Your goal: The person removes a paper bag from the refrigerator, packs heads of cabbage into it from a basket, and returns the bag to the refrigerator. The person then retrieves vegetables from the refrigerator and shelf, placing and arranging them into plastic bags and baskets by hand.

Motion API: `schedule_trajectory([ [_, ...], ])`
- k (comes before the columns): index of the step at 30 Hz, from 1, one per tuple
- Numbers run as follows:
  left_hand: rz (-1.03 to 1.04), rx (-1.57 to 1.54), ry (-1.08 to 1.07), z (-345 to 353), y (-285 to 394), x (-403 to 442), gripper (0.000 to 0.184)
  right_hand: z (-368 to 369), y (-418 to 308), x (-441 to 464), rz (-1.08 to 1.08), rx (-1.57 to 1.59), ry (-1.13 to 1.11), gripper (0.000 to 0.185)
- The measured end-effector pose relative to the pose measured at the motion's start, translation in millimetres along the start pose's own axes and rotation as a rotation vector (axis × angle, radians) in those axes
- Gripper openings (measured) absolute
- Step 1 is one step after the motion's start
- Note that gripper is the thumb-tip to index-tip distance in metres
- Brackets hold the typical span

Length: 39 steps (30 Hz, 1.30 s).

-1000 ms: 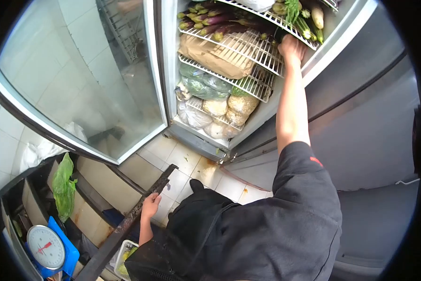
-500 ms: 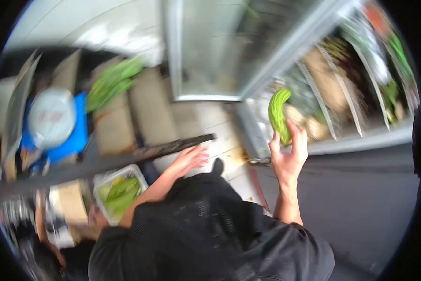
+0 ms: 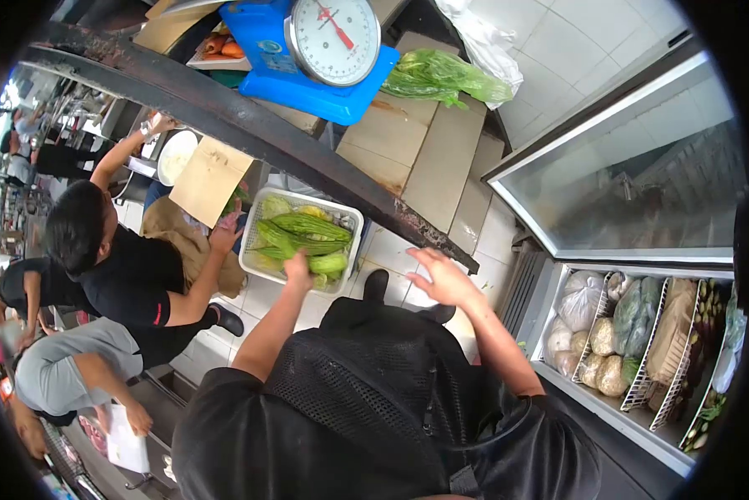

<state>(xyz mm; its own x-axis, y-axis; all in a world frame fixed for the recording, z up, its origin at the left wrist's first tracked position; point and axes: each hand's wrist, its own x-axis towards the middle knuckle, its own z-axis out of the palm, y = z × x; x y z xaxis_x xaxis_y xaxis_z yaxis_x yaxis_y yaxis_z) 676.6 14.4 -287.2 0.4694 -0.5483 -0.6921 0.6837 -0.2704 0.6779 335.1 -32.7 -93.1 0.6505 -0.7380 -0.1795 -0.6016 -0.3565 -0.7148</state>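
A white plastic basket (image 3: 360,229) holds several ridged green bitter melons (image 3: 312,225), with yellow-green leafy bits around them. My left hand (image 3: 299,271) reaches over the basket's near side, its fingers closed round one end of a light green bitter melon (image 3: 279,237); the fingertips are partly hidden. To the right of the basket, my right hand (image 3: 443,279) is in the air with fingers spread and nothing in it.
An open fridge (image 3: 549,287) with bagged vegetables behind wire dividers stands right. A blue scale (image 3: 316,92) and wrapped greens (image 3: 445,77) lie on the tiled shelf above a dark metal beam (image 3: 341,171). Co-workers (image 3: 124,258) work close by on the left.
My view has swung left from the fridge towards the basket. The bitter melon that was in my right hand has left it. My left hand has moved into the basket.
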Motion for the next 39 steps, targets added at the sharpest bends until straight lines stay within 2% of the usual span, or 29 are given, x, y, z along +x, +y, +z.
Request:
schedule_trajectory([
  [2,0.038,0.001,0.014,-19.1,12.1,29.6,0.028,-21.0,0.6,1.0,0.11,-0.107,-0.045,0.047],
  [4,-0.177,0.497,0.203,-19.5,28.0,35.7,0.03,-23.3,19.0,-7.9,0.146,-0.138,-0.033,0.046],
  [5,-0.171,0.494,0.192,-18.2,26.0,40.2,0.03,-24.5,30.3,-12.0,0.172,-0.167,-0.031,0.045],
  [7,-0.154,0.994,0.1,-28.1,2.0,56.7,0.032,-26.0,44.7,-26.8,0.211,-0.158,-0.027,0.045],
  [9,0.279,1.578,-0.319,-47.5,-39.3,101.5,0.04,-15.5,72.5,-47.5,0.257,-0.146,-0.021,0.046],
  [10,0.253,1.601,-0.293,-28.8,-44.7,77.9,0.044,-19.7,70.9,-58.7,0.323,-0.091,-0.052,0.045],
  [11,0.319,2.027,-0.513,11.9,-21.1,28.1,0.048,-18.7,78.8,-70.0,0.341,-0.025,-0.095,0.046],
  [12,0.188,1.94,-0.558,22.9,-40.9,29.1,0.053,4.1,119.0,-86.7,0.302,-0.096,-0.082,0.05],
  [13,0.278,1.845,-0.496,41.9,-38.7,-5.6,0.055,9.3,130.5,-94.5,0.352,-0.098,-0.143,0.052],
  [14,0.275,1.867,-0.65,46.0,-59.8,5.1,0.057,25.6,156.4,-106.3,0.393,-0.107,-0.154,0.052],
  [15,0.165,1.736,-0.828,58.4,-65.5,-4.2,0.052,23.0,160.4,-112.9,0.496,-0.046,-0.231,0.054],
  [16,0.085,1.803,-0.771,90.7,-51.5,-46.8,0.054,34.7,186.5,-125.3,0.481,-0.051,-0.266,0.056],
  [18,0.3,1.838,-0.905,99.8,-83.4,-44.8,0.048,49.7,230.3,-139.1,0.443,-0.089,-0.366,0.052],
  [21,0.32,1.793,-0.916,122.4,-111.2,-55.4,0.046,37.1,263.6,-154.2,0.44,0.007,-0.33,0.048],
  [22,0.327,1.793,-0.888,128.7,-120.0,-57.0,0.046,28.0,273.6,-154.0,0.415,0.002,-0.334,0.048],
  [24,0.354,1.822,-0.846,132.3,-139.1,-50.3,0.043,-0.4,280.3,-151.8,0.527,-0.073,-0.308,0.047],
  [28,0.269,1.723,-0.667,125.8,-156.5,-52.5,0.038,-32.7,325.5,-149.6,0.607,-0.049,-0.105,0.045],
  [31,0.342,1.77,-0.673,128.3,-139.9,-67.7,0.033,-57.2,334.0,-143.0,0.576,-0.096,-0.06,0.041],
  [36,0.343,1.766,-0.495,117.0,-126.0,-82.9,0.031,-66.8,335.0,-127.7,0.599,-0.076,-0.007,0.04],
  [39,0.336,1.753,-0.369,106.6,-123.7,-96.1,0.03,-44.4,349.1,-117.2,0.472,-0.09,-0.058,0.04],
])
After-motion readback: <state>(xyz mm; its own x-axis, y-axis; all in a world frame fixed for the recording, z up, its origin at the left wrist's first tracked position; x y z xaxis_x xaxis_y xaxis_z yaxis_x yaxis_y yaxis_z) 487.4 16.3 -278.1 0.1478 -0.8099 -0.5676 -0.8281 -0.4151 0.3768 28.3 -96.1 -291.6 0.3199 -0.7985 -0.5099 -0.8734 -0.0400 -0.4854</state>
